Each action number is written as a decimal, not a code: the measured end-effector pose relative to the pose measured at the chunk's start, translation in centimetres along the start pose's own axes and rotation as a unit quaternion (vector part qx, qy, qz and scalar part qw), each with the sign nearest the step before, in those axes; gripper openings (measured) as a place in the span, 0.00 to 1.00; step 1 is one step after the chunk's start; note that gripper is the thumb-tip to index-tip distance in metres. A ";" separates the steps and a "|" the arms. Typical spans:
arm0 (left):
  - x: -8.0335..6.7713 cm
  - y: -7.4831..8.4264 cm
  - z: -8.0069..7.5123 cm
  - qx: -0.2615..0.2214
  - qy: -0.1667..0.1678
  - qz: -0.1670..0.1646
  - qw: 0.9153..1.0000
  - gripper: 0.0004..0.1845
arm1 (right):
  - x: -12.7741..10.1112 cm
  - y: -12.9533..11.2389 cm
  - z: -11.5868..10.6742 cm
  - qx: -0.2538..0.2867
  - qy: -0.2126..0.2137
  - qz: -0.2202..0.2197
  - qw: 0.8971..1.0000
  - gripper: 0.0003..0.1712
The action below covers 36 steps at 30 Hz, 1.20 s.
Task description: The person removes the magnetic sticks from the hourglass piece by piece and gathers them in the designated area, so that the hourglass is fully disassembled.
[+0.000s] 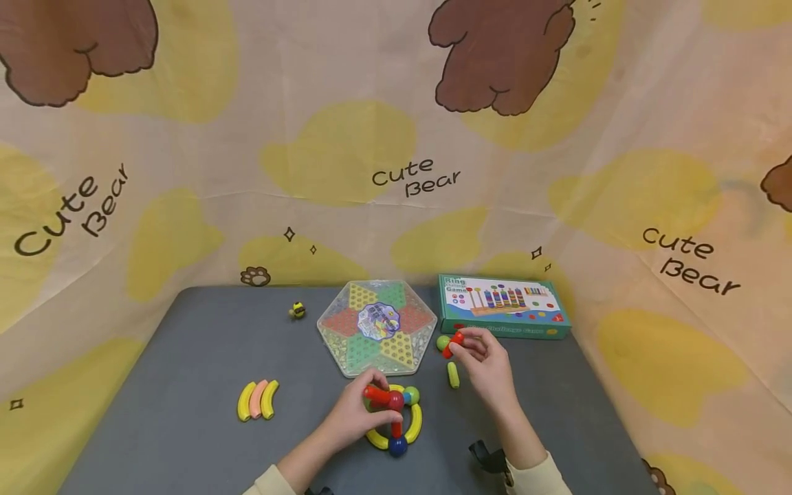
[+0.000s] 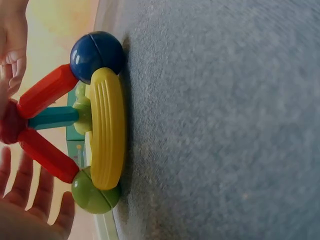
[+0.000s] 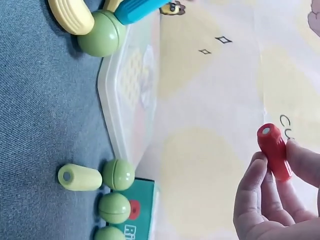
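My left hand (image 1: 355, 412) grips the top of a stick-and-ball model at its red ball (image 1: 396, 401), thumb on one side and fingers on the other. From that ball, two red sticks (image 2: 49, 90) and a teal stick (image 2: 55, 118) slope down to a blue ball (image 2: 97, 56) and green balls (image 2: 95, 191), joined by curved yellow pieces (image 2: 108, 130) in a ring on the table. Off to the right, my right hand (image 1: 489, 364) pinches a short red stick (image 3: 275, 152) between thumb and fingertips, raised above the table. Its end shows a small metal disc.
Below the right hand lie a short light-green stick (image 1: 454, 375) and several green balls (image 3: 114, 207). Behind are a hexagonal game board (image 1: 343, 320) and a green game box (image 1: 504, 331). Left are curved yellow and pink pieces (image 1: 257, 400) and a toy bee (image 1: 298, 310).
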<state>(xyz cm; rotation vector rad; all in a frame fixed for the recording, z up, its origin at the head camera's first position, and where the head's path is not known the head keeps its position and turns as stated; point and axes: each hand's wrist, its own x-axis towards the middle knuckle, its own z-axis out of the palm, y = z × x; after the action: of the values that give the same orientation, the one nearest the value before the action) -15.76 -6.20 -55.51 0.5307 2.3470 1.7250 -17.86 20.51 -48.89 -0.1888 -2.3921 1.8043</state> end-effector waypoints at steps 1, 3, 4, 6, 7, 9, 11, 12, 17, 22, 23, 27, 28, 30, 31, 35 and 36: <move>0.0 0.0 0.1 0.002 0.001 0.002 1.000 0.22 | -0.1 0.0 -0.2 -0.004 0.003 0.000 1.000 0.20; 0.0 0.1 0.2 -0.001 0.002 0.005 1.000 0.20 | -0.2 0.2 -0.5 -0.007 0.005 0.000 1.000 0.20; 0.0 0.2 0.2 -0.003 0.000 0.005 1.000 0.19 | -0.2 0.2 -0.6 -0.010 0.005 0.002 1.000 0.20; 0.0 0.2 0.2 -0.005 -0.004 0.008 1.000 0.18 | -0.1 0.4 -0.9 -0.016 0.004 0.008 1.000 0.20; 0.0 0.2 0.2 -0.006 -0.005 0.009 1.000 0.17 | -0.1 0.5 -0.9 -0.021 0.003 0.010 1.000 0.21; -0.1 0.1 0.1 -0.004 -0.008 0.009 1.000 0.17 | 0.0 0.7 -1.0 -0.031 -0.001 0.017 0.999 0.21; -0.3 -0.1 -0.1 0.001 -0.012 0.008 1.000 0.19 | 0.1 0.9 -1.1 -0.041 0.000 0.022 0.999 0.22; -0.3 -0.2 -0.1 0.002 -0.015 0.006 1.000 0.19 | 0.2 1.1 -1.1 -0.045 0.001 0.023 0.999 0.22; -0.4 -0.2 0.1 0.046 -0.011 0.012 0.999 0.24 | 0.9 2.3 -1.4 -0.078 -0.002 0.023 0.997 0.22; -0.3 -0.1 0.4 0.098 0.004 0.038 0.994 0.22 | 1.6 3.6 -1.4 -0.075 -0.003 0.052 0.996 0.21; -0.3 -0.1 0.4 0.089 0.003 0.033 0.995 0.22 | 1.7 3.8 -1.4 -0.072 -0.002 0.057 0.996 0.20; -0.4 -0.4 0.2 0.039 -0.010 0.014 0.999 0.20 | 2.0 4.8 -1.4 -0.073 -0.003 0.069 0.995 0.19; -0.5 -0.4 0.1 0.030 -0.012 0.013 0.999 0.21 | 2.1 5.1 -1.4 -0.078 -0.005 0.071 0.994 0.19; -0.5 -0.5 0.1 0.017 -0.015 0.012 1.000 0.22 | 2.2 5.6 -1.5 -0.086 -0.008 0.075 0.993 0.19; -0.5 -0.5 0.1 0.014 -0.014 0.010 1.000 0.23 | 2.3 5.9 -1.5 -0.088 -0.009 0.078 0.993 0.19; -0.4 -0.3 0.4 0.006 0.014 -0.018 1.000 0.23 | 2.6 6.6 -1.6 -0.098 -0.010 0.089 0.991 0.18; -0.4 -0.2 0.5 0.003 0.021 -0.024 0.999 0.22 | 2.7 6.8 -1.7 -0.103 -0.011 0.091 0.991 0.18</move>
<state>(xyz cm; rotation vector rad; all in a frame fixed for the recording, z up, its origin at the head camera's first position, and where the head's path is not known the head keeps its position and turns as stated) -15.28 -5.94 -55.92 0.4377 2.3741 1.7254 -20.08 24.44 -54.88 -0.4245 -2.6514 1.6315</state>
